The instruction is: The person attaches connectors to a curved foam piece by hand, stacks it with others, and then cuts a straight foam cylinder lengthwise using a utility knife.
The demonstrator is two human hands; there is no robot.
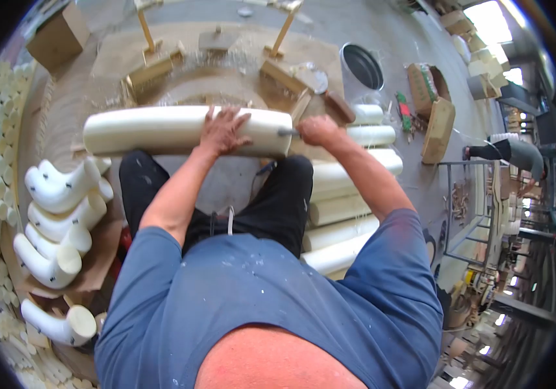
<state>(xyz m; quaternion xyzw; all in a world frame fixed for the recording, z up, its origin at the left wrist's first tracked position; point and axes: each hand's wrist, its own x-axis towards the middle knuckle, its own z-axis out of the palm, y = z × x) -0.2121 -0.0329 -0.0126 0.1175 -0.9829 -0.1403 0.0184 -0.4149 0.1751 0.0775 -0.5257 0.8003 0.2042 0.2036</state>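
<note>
A long, thick, cream-white, slightly curved cylinder [145, 129] lies crosswise over my knees. My left hand [226, 131] rests flat on top of it, right of its middle, with fingers spread. At the cylinder's right end, my right hand [319, 131] is closed around a hand tool with a short grey metal tip [287, 132]. That tip appears to touch the end of the cylinder. Its handle is hidden in my fist, so the exact kind of tool cannot be made out.
Several white cylinders [336, 211] lie stacked at my right. Curved white elbow pieces [64, 217] are piled at my left. Ahead are wooden blocks [155, 71] on a board, a dark round tub [362, 66] and an open cardboard box [424, 87]. Another person [518, 155] stands far right.
</note>
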